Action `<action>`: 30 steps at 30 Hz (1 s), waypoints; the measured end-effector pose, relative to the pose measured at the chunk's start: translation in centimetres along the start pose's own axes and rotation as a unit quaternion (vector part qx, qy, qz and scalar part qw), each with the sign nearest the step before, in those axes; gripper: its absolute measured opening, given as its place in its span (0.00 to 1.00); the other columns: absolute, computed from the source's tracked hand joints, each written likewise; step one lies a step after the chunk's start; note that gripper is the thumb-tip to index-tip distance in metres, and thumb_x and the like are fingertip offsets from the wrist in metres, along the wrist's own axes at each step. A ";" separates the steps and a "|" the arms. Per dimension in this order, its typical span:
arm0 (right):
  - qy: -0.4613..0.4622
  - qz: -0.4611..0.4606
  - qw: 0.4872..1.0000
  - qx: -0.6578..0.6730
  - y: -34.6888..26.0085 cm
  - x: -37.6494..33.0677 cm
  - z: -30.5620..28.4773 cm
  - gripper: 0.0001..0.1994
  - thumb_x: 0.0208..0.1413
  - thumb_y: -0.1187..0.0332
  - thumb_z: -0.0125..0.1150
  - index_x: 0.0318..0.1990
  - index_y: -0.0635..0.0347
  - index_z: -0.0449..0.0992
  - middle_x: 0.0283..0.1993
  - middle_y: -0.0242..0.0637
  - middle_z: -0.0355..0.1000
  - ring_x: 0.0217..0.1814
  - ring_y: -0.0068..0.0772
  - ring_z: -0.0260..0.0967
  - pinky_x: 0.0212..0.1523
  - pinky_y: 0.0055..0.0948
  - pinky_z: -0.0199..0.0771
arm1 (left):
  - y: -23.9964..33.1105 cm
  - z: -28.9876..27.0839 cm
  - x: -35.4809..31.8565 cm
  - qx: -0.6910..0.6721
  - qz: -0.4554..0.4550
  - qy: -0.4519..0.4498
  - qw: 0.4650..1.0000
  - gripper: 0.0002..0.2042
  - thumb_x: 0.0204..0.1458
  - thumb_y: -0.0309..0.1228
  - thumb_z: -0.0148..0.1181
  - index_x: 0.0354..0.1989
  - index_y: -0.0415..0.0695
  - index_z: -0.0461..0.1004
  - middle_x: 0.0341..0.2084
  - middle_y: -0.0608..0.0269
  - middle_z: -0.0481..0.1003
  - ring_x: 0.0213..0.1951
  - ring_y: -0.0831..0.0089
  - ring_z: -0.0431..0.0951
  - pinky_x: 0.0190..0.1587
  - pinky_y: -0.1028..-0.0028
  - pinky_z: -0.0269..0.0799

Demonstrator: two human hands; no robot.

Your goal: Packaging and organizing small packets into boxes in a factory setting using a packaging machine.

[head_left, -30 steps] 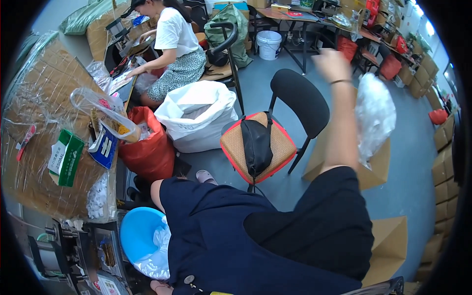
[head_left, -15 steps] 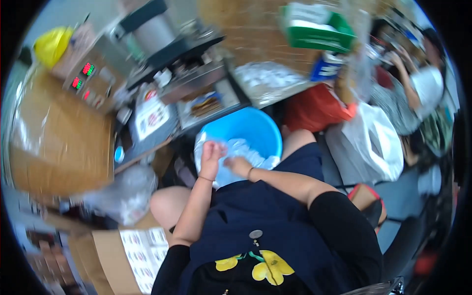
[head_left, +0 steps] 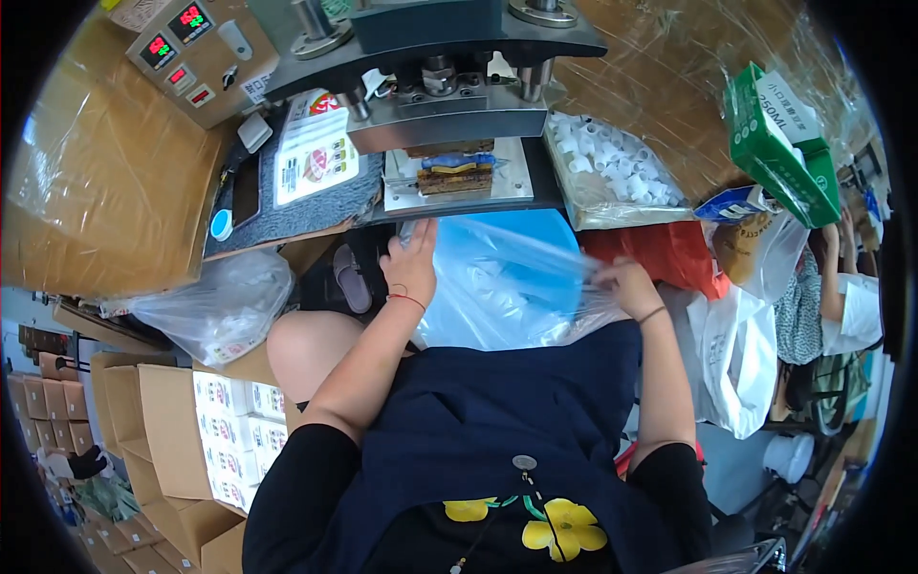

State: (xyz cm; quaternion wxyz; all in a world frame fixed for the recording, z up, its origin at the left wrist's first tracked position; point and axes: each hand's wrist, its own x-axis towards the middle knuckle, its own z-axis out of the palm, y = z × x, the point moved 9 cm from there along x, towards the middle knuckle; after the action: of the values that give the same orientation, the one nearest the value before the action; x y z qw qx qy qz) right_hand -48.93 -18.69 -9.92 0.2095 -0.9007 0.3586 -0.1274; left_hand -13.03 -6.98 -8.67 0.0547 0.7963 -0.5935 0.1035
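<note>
A clear plastic bag (head_left: 478, 301) lies stretched over the mouth of a round blue bucket (head_left: 512, 231) in front of my lap. Through the film, pale translucent pieces show inside; their kind is hard to make out. On the bag's left edge is my left hand (head_left: 411, 263), its fingers closed on the film by the bench edge. My right hand (head_left: 629, 290) pinches the opposite edge and holds it out taut to the right, with the film there smeared by motion. Both hands stand well apart, with the bag between them.
A metal press (head_left: 449, 120) stands over the bench just beyond the bucket. Beside it lie a bag of small white plastic parts (head_left: 617, 163) and a printed pouch sheet (head_left: 316, 158). A red bag (head_left: 660, 256) and a white sack (head_left: 736, 354) sit at right; an open carton (head_left: 172, 430) at left.
My hands were close together over the bucket; now they are spread apart with the plastic bag pulled wide between them. The view has turned and straightened toward the press.
</note>
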 end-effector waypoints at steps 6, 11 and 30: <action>0.005 0.298 0.941 -0.158 5.2 6.9 2.1 0.18 0.62 0.64 0.49 0.57 0.56 0.74 0.62 0.49 0.69 0.54 0.52 0.75 0.51 0.47 0.76 | -4.9 4.0 5.4 -0.124 -0.035 0.019 0.991 0.19 0.54 0.26 0.51 0.55 0.46 0.73 0.53 0.49 0.73 0.57 0.48 0.71 0.59 0.59 0.69; 0.048 0.222 0.951 -0.209 6.9 11.0 4.2 0.28 0.62 0.56 0.51 0.69 0.54 0.61 0.71 0.46 0.58 0.74 0.48 0.53 0.72 0.46 0.53 | -7.4 4.0 10.8 -0.062 -0.049 -0.035 0.996 0.25 0.60 0.43 0.48 0.63 0.43 0.66 0.62 0.47 0.66 0.64 0.50 0.65 0.68 0.55 0.57; -0.193 0.187 0.960 -0.085 -2.1 1.7 5.9 0.19 0.54 0.54 0.60 0.51 0.50 0.79 0.55 0.44 0.70 0.58 0.49 0.69 0.55 0.49 0.72 | -11.8 14.4 -9.0 -0.188 0.266 -0.589 0.739 0.22 0.48 0.32 0.68 0.54 0.48 0.76 0.49 0.51 0.78 0.50 0.58 0.77 0.49 0.64 0.73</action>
State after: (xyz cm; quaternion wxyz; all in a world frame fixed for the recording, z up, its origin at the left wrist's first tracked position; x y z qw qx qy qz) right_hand -44.22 -16.85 -14.02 0.2177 -0.8395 0.4829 0.1210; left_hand -2.79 1.80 -24.34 -0.1872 0.4815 -0.7025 -0.4894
